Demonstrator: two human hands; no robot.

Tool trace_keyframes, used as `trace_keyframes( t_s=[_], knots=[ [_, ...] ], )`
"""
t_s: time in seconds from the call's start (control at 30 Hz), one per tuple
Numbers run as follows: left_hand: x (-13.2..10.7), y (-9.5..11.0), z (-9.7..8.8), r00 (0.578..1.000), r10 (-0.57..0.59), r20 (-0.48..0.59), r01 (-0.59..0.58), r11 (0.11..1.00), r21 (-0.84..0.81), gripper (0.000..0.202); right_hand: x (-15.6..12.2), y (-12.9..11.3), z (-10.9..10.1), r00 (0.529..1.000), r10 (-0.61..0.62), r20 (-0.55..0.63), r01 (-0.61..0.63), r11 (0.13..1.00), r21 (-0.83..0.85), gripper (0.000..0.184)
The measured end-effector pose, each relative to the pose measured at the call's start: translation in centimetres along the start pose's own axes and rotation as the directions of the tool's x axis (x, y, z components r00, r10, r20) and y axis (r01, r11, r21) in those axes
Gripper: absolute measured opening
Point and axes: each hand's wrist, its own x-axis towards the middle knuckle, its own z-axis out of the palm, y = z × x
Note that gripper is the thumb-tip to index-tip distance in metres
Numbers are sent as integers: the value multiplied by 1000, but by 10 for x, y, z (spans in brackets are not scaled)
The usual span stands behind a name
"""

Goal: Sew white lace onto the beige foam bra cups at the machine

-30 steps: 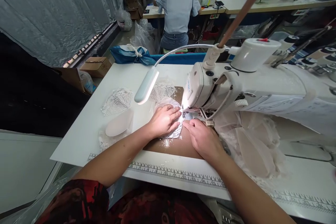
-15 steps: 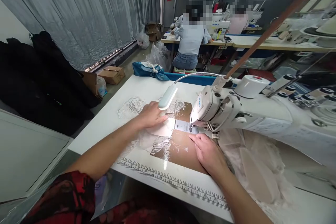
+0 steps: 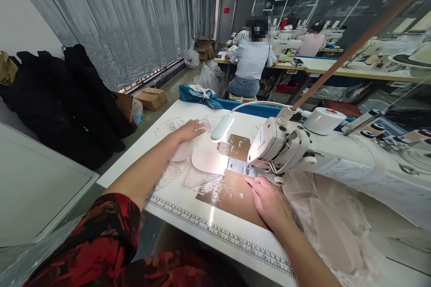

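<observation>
My left hand (image 3: pixel 190 131) lies flat, fingers stretched, on pale lace fabric pieces (image 3: pixel 175 168) left of the sewing machine (image 3: pixel 269 141). A smooth beige panel edged with lace (image 3: pixel 207 157) reaches toward the metal needle plate (image 3: pixel 237 166). My right hand (image 3: pixel 267 198) rests on the brown board (image 3: pixel 232 188) just in front of the presser foot. Its thumb and forefinger are close together, pointing at the needle area; anything between them is too small to make out. The lamp (image 3: pixel 222 128) lights the panel.
A printed ruler (image 3: pixel 218 233) runs along the table's front edge. Sheer beige fabric (image 3: pixel 333 224) is heaped right of my right hand. A blue cloth bundle (image 3: pixel 198 95) sits at the back edge. Thread cones (image 3: pixel 373 129) stand at right; a co-worker (image 3: pixel 249 65) sits ahead.
My left hand has slid left and away from the needle, off the beige panel and onto the lace piece beyond. My right hand stays by the presser foot. The view has tilted up slightly.
</observation>
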Motion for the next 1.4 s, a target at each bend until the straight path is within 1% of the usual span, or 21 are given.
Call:
trace_keyframes(
  t_s=[0.13,0.27,0.37,0.43,0.5,0.57,0.63,0.67,0.7,0.73,0.77,0.83,0.9,0.97,1.03,1.07,1.13,1.17,1.27,1.33,1.4],
  knots=[
    [-61,-19,-9,992,-98,-81,101,994,34,49,-1,0,1,1000,2,6,-2,1000,9,44],
    [-135,-29,2,972,-203,-116,208,978,27,34,0,1,4,1000,16,11,-16,1000,19,45],
    [-176,-28,12,952,-234,-199,236,972,-16,26,0,3,2,1000,13,13,-15,995,102,44],
    [-194,-23,12,911,-243,-334,231,970,-74,20,-3,-1,-7,1000,17,-11,-14,973,231,40],
    [-206,-13,9,829,-167,-534,131,986,-104,13,-8,-13,-20,1000,9,15,-14,907,422,35],
    [-213,5,7,712,3,-702,-40,999,-37,15,-15,-34,-31,983,-64,174,-65,762,645,34],
    [-215,32,11,638,201,-743,-208,974,86,15,-22,-63,-35,933,-201,298,-168,489,856,45],
    [-215,47,15,631,301,-715,-300,945,133,13,-24,-77,-33,911,-283,300,-206,318,926,54],
    [-215,63,20,637,390,-665,-396,905,152,11,-25,-91,-29,911,-293,289,-250,166,954,58],
    [-215,79,26,644,482,-594,-498,854,153,12,-25,-102,-24,919,-255,302,-301,46,953,56],
    [-215,92,31,665,566,-487,-595,796,111,11,-25,-111,-18,939,-138,313,-324,-59,944,49],
    [-214,111,38,673,651,-351,-715,695,-83,13,-25,-118,-8,931,25,365,-353,-204,913,36],
    [-212,116,39,732,559,-389,-675,674,-301,25,-27,-116,-3,913,107,394,-354,-275,894,29],
    [-206,112,36,854,309,-418,-501,705,-501,34,-32,-109,-3,912,109,396,-351,-292,890,27],
    [-199,107,33,958,139,-250,-275,678,-682,36,-38,-102,-5,923,67,380,-349,-276,896,27],
    [-196,106,33,984,126,-129,-180,641,-746,36,-40,-100,-7,928,49,370,-345,-260,902,27],
    [-191,108,34,987,159,12,-87,598,-796,35,-41,-95,-11,938,52,344,-326,-209,922,32],
    [-190,112,35,986,168,1,-104,616,-781,35,-41,-94,-13,944,72,323,-305,-185,934,38],
    [-191,126,37,955,226,-194,-298,758,-581,33,-37,-90,-22,969,118,217,-209,-76,975,60],
    [-192,135,37,905,344,-250,-422,795,-436,31,-33,-90,-26,983,117,140,-151,88,985,68],
    [-193,142,36,879,413,-239,-477,778,-410,29,-30,-89,-27,981,183,69,-124,308,943,62]
  ],
)
